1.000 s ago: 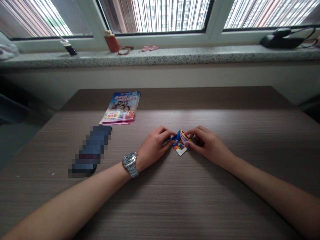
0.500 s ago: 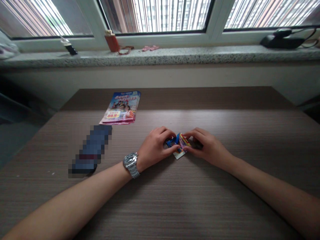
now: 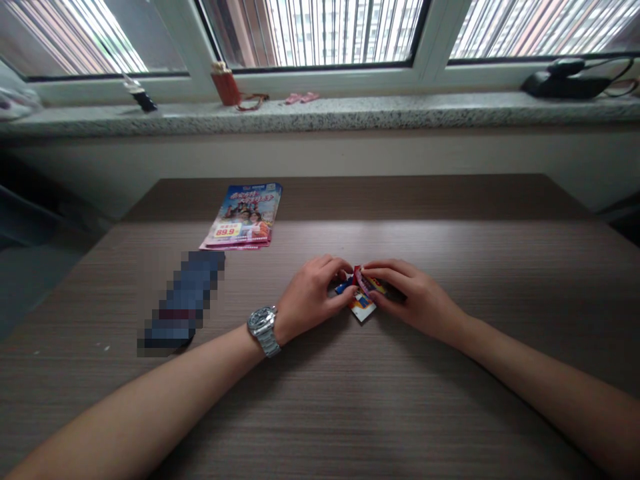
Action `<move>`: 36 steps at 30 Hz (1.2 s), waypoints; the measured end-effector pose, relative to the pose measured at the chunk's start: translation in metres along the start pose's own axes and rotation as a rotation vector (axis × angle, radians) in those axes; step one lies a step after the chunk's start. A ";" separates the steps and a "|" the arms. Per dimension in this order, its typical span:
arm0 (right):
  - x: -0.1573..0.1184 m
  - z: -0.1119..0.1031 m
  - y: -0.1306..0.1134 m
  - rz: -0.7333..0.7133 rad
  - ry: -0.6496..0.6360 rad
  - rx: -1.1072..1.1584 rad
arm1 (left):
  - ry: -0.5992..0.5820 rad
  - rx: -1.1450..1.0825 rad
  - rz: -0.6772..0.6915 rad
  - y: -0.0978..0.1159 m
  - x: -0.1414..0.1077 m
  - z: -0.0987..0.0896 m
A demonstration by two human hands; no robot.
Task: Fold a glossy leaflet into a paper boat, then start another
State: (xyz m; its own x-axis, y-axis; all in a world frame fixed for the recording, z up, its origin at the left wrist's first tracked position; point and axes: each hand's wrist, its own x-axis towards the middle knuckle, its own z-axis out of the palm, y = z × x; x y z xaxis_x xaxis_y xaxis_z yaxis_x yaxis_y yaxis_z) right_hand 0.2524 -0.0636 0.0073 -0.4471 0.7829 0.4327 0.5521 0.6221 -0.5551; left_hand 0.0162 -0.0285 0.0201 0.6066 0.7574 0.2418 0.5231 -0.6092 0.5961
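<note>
You're mid-fold: both your left hand (image 3: 311,298) and right hand (image 3: 413,298) have fingers pinched on the small folded flyer piece (image 3: 362,301) at desk (image 3: 450,413) centre, several creases in, shape not finished yet.

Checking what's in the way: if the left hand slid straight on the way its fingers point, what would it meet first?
Probably the right hand: the left hand points rightward across the folded paper they pinch together.
</note>
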 end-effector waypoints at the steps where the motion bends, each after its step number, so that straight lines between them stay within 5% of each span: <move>1: 0.000 0.000 -0.001 0.005 0.000 -0.007 | 0.002 -0.008 -0.005 0.001 0.000 0.000; 36: -0.002 -0.001 0.005 -0.067 0.003 -0.094 | 0.031 -0.006 0.144 -0.008 0.000 0.005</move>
State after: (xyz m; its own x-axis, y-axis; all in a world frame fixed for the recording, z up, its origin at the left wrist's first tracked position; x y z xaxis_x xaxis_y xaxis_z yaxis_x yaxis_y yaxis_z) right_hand 0.2569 -0.0624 0.0049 -0.4837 0.7392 0.4687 0.5842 0.6714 -0.4560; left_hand 0.0150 -0.0247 0.0109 0.6560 0.6694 0.3486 0.4282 -0.7105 0.5585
